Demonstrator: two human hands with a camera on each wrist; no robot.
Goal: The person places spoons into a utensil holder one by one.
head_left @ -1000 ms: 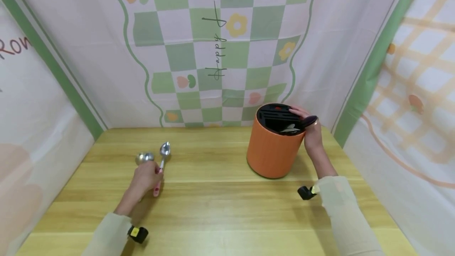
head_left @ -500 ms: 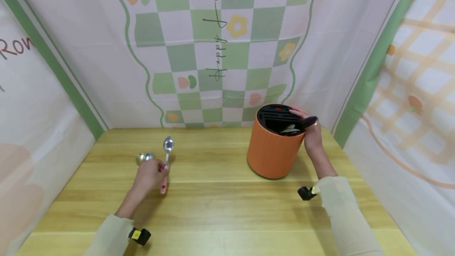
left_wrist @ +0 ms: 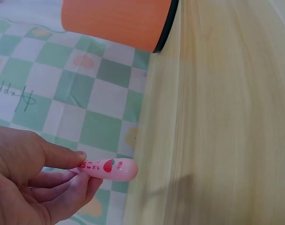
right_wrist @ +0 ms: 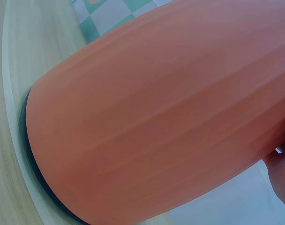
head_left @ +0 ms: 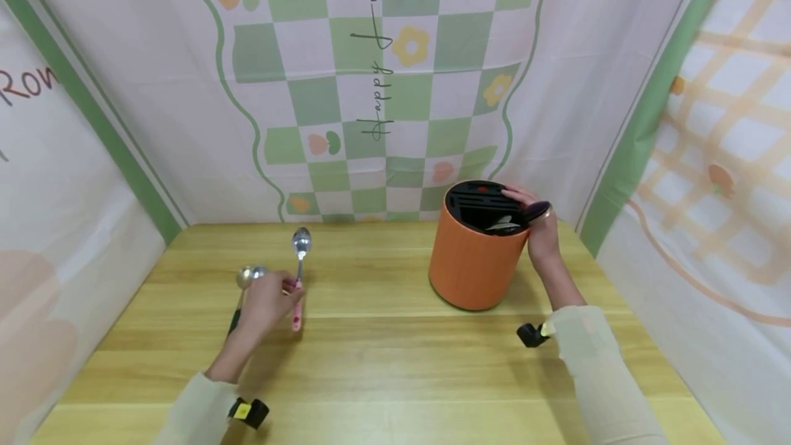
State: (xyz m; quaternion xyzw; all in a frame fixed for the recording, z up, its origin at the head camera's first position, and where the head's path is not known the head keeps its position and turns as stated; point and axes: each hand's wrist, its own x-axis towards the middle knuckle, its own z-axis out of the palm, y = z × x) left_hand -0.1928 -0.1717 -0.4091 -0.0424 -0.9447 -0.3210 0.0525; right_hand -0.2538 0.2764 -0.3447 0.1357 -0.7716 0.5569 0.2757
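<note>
In the head view my left hand (head_left: 268, 301) pinches a metal spoon by its pink handle (left_wrist: 116, 169), which has a strawberry print. The spoon's bowl (head_left: 301, 240) points toward the back of the table. Beyond and beside this hand lie two round metal heads (head_left: 250, 275), one with a dark handle (head_left: 235, 320), partly covered by the hand. My right hand (head_left: 544, 239) grips the right side of an orange utensil holder (head_left: 476, 266), its fingers over the top rim. The right wrist view is mostly filled by the holder's orange wall (right_wrist: 156, 117).
The holder has a black slotted insert (head_left: 472, 196) with pale utensils (head_left: 505, 224) in its larger opening. A dark, rounded utensil end (head_left: 536, 211) sticks out beside my right hand. Printed cloth (head_left: 358, 101) stands behind the wooden table (head_left: 383, 362).
My left hand has moved right with the spoon, away from the round metal heads, and the spoon has turned more upright in view. The right hand and holder stay in place.
</note>
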